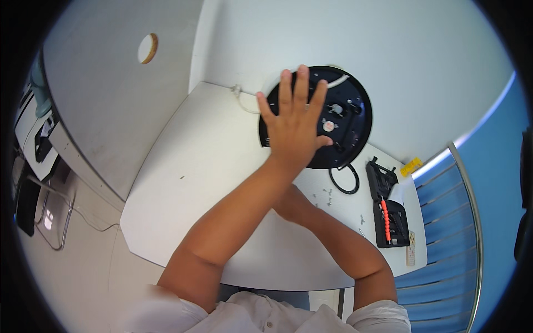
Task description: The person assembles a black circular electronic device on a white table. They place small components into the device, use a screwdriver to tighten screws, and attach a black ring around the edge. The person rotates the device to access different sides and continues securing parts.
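The black round disc (333, 119) lies at the far part of the white table (211, 166), near the corner where the two white walls meet, at about 12 o'clock from the person. It shows small parts on its face, among them a little round pale piece and a curved white strip near its far rim. The left hand (294, 125) lies flat on the left half of the disc, fingers spread apart and stretched out, the palm down on the surface; it grips nothing. The right hand is hidden below the left forearm, so I cannot tell if it is open or closed; only the right forearm (344, 244) is seen, crossing under the left one.

Just beside the disc, at about 5 o'clock from it, a black ring (344, 180) lies on the table. Near the ring some small screws (325, 197) are scattered. At 3 o'clock from the person, near the right edge of the table, a black open tool case (388, 205) holds a red-handled tool (385, 213). A small yellow object (412, 166) lies at the far right corner of the table. A thin white cord (241, 97) lies at 9 o'clock from the disc, close to the wall.
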`<state>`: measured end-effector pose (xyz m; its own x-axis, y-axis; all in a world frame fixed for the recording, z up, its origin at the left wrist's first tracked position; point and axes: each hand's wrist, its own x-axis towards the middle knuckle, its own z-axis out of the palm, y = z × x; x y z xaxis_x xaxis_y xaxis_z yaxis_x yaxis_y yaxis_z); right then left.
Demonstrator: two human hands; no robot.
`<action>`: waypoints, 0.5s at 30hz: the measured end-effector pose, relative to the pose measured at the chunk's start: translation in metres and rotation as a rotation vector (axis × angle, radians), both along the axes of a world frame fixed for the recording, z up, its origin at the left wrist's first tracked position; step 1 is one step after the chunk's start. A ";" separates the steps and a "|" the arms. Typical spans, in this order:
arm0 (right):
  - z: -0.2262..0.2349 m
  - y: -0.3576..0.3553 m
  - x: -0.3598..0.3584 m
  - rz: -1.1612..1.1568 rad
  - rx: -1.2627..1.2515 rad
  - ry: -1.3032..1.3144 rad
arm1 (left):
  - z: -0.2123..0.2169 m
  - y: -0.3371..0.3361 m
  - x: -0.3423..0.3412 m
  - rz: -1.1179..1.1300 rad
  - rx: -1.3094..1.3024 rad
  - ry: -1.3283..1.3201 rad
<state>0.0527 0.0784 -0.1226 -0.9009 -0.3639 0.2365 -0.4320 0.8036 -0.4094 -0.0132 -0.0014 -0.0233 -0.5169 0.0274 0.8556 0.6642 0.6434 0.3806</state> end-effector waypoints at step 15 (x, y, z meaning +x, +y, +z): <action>0.195 0.087 -0.017 -0.212 -0.309 0.579 | 0.018 -0.012 0.006 0.122 -0.159 -0.190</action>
<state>0.0354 0.1654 0.0725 -0.6427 -0.0319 0.7655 -0.4962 0.7786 -0.3841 -0.0070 -0.0132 -0.0057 -0.6756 0.0812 0.7328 0.5044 0.7759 0.3790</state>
